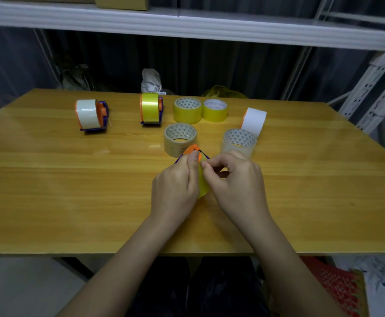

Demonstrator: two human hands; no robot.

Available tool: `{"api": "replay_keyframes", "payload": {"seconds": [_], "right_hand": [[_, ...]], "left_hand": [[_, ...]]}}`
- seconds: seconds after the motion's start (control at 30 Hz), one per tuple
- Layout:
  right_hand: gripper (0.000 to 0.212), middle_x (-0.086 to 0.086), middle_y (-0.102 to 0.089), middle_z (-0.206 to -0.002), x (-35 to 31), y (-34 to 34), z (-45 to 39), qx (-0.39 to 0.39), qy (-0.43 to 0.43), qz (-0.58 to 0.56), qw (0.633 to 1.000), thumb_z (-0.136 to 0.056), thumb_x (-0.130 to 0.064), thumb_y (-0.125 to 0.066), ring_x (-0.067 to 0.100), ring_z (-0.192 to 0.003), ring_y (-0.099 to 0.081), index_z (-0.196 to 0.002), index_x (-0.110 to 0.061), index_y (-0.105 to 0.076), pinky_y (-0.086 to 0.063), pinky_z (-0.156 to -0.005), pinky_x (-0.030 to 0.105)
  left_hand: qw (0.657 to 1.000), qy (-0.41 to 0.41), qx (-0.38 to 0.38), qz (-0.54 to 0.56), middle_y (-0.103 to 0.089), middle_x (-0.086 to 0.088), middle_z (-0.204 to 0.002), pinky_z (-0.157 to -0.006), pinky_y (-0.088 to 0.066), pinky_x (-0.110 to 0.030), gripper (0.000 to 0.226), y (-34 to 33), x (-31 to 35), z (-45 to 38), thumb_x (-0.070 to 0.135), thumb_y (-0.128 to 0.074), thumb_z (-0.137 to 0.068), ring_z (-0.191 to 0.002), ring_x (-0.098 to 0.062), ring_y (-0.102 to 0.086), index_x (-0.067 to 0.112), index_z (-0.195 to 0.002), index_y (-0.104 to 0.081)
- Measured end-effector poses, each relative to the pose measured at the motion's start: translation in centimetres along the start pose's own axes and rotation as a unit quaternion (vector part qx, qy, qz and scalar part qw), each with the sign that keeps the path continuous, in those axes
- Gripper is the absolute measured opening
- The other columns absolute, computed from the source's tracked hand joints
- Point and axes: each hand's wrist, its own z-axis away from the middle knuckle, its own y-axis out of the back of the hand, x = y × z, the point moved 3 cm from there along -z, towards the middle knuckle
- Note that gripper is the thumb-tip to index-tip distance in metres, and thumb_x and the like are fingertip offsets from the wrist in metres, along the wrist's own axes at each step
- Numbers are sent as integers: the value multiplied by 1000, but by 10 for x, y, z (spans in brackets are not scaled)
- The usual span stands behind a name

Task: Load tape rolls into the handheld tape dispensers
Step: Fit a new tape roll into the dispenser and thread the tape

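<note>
Both my hands meet over the middle of the wooden table (72,191). My left hand (176,186) grips an orange and purple tape dispenser (192,150) with a yellow tape roll (202,184) in it, mostly hidden by my fingers. My right hand (235,179) pinches the yellow tape near the top of the roll. Two loaded dispensers stand farther back: one with white tape (92,115) and one with yellow tape (151,109).
Loose rolls lie behind my hands: two yellow rolls (188,109) (215,109), a tan roll (180,138), a clear roll (239,141) and a white roll on an orange holder (254,120). A white metal shelf (187,26) runs overhead. A red basket (338,284) sits lower right.
</note>
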Motion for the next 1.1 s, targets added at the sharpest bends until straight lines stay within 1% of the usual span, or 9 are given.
{"api": "replay_keyframes", "payload": {"seconds": [0.1, 0.2, 0.27, 0.4, 0.57, 0.63, 0.73, 0.87, 1.1], "right_hand": [[14, -6, -65, -67, 7, 1, -3, 17, -55, -31, 998, -83, -17, -70, 10, -64, -61, -68, -19, -69, -44, -59, 17], [14, -12, -68, -74, 8, 7, -4, -21, -80, -123, 989, -83, -13, -73, 3, -74, -63, -74, -23, -73, -49, -65, 13], [6, -7, -68, -76, 1, 9, -2, -19, -26, -80, 996, -82, -19, -73, 5, -75, -62, -79, -17, -77, -49, -64, 17], [14, 1, -67, -73, -5, 8, -1, 12, 42, 27, 999, -81, -23, -65, 17, -65, -62, -78, -15, -76, -51, -55, 34], [13, -1, -63, -68, -6, 3, -1, 28, 20, 72, 997, -80, -24, -64, 20, -59, -60, -71, -17, -70, -44, -52, 29], [13, -4, -66, -68, 2, 3, -2, 25, -16, 45, 999, -82, -22, -67, 15, -61, -61, -71, -17, -71, -48, -54, 29], [9, -6, -71, -76, 10, 8, -2, -9, -46, -59, 997, -83, -24, -71, 8, -71, -64, -79, -18, -77, -53, -64, 30], [13, -4, -68, -76, 2, 8, 1, -13, 12, -13, 1000, -80, -26, -69, 10, -67, -61, -82, -17, -78, -50, -56, 30], [16, -5, -62, -70, 2, 5, 2, -7, 0, -19, 1000, -80, -27, -65, 10, -64, -57, -72, -17, -73, -48, -54, 33]], "left_hand": [[1000, 3, -6, -7, -59, -14, -55, -46, -29, -28, 53, -1, 0, 1, 39, -24, -95, -50, -38, -56, 5, -81, -62], [1000, 7, -2, 13, -61, -14, -58, -48, -29, -29, 55, 3, -2, -3, 41, -22, -95, -53, -38, -57, 6, -86, -63], [1000, 5, -8, 16, -61, -16, -60, -47, -32, -33, 57, 3, -1, -6, 43, -20, -95, -55, -39, -58, 6, -85, -62], [1000, -11, -7, -2, -61, -16, -59, -46, -33, -32, 55, 2, 5, -7, 40, -22, -95, -53, -39, -58, 4, -84, -62], [1000, -5, -2, -15, -60, -13, -56, -44, -33, -30, 54, 0, 3, -1, 38, -23, -96, -49, -36, -56, 4, -85, -63], [1000, 1, -4, -17, -60, -13, -56, -43, -35, -33, 55, -1, 3, 3, 39, -23, -95, -49, -37, -57, 5, -86, -64], [1000, 14, -16, -4, -62, -14, -60, -46, -40, -37, 60, 1, 2, 4, 44, -18, -94, -55, -38, -59, 6, -91, -64], [1000, 9, -20, 2, -60, -12, -59, -46, -40, -38, 59, 1, 3, 0, 44, -18, -95, -56, -37, -58, 6, -88, -62], [1000, 5, -9, -8, -62, -12, -58, -43, -40, -35, 56, 2, 5, 2, 39, -23, -96, -51, -35, -59, 3, -90, -66]]}}
